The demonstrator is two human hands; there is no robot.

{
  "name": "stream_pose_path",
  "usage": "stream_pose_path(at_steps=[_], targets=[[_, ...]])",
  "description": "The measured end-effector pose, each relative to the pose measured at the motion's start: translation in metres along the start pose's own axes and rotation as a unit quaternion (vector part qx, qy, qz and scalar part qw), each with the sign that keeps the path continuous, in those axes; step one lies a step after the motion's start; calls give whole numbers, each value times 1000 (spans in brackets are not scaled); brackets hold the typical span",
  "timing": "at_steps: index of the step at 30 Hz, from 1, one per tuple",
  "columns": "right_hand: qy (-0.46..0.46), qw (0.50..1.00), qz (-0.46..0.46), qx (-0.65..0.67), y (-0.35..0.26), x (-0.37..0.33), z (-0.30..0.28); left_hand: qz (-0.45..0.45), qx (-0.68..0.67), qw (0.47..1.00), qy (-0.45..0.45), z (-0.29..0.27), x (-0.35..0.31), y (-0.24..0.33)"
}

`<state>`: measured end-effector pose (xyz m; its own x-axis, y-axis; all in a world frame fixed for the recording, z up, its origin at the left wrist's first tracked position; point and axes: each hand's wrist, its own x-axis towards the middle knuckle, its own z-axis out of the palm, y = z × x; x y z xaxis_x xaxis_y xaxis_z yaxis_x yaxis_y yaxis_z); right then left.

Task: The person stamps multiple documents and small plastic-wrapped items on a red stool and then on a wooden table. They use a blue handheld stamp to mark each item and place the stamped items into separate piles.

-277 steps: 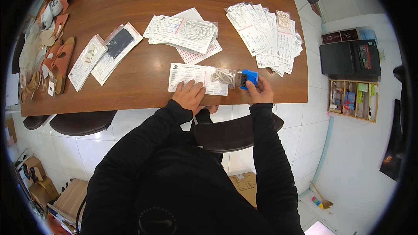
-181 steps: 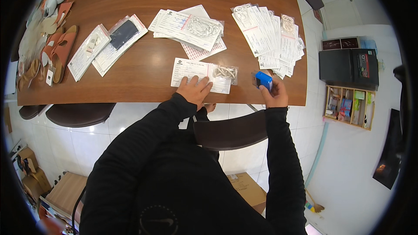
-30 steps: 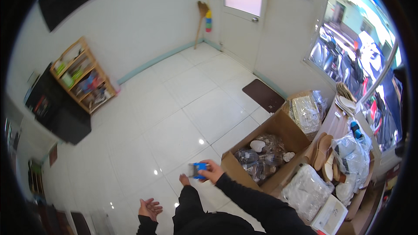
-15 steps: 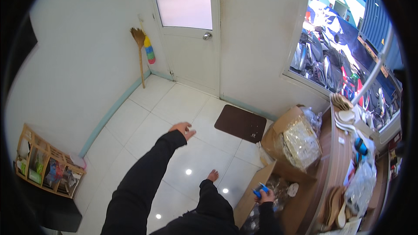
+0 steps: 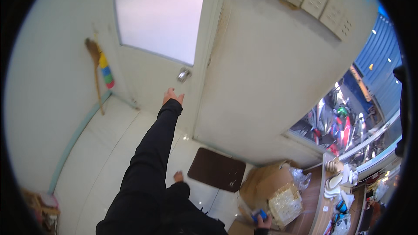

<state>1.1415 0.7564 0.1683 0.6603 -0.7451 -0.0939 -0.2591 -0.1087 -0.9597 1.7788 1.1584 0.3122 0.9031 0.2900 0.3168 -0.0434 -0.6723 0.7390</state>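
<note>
My left hand (image 5: 173,97) is stretched out in front of the white door (image 5: 150,67), fingers spread, with nothing in it. Just above its fingertips is the round metal door knob (image 5: 183,75); a small gap shows between them. Low on the right, my right hand (image 5: 264,222) is closed on a small blue object (image 5: 260,214), too blurred to name its kind. Beside that hand stands an open cardboard box (image 5: 260,178) with a clear plastic-wrapped bundle (image 5: 285,204) at its mouth.
A brown doormat (image 5: 217,169) lies by the wall. In the left corner lean a broom (image 5: 96,69) and a striped, colourful duster (image 5: 105,70). Switches and sockets (image 5: 314,1) line the upper wall. On the right, a wooden counter (image 5: 320,193) carries shoe-sole-like pieces (image 5: 334,182) below a window.
I have stepped nearer the door, and the view has turned with me. My left hand has moved forward and up, close to the knob. The blue object is still in my right hand.
</note>
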Motion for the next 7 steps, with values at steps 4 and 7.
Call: stream_pose_path(at_steps=[4, 7], targets=[[-111, 877, 156, -441, -23, 12, -21, -7, 26, 999, -20, 83, 103, 10], [-180, 826, 204, -494, -15, 9, -11, -34, 88, 994, -58, 108, 123, 5]])
